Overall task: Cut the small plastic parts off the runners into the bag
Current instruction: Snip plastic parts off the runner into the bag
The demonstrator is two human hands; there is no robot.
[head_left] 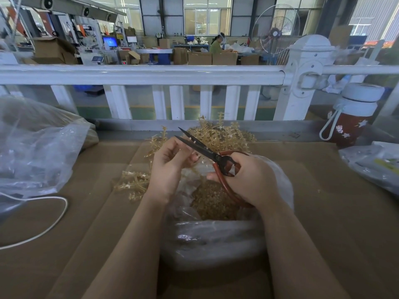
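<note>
Holding scissors [207, 153] in our right hand [248, 180], blades apart, pointing up-left; left hand [170, 167] pinches a runner [191, 157] over bag [216, 240] w/ cut parts [212, 201].

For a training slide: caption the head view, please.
Right hand holds open scissors beside a runner in the left hand, above a bag of cut parts.

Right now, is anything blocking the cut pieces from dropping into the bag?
Nothing visible does. The scissors and left hand work directly above the open bag, which already holds a heap of cut parts.
</note>
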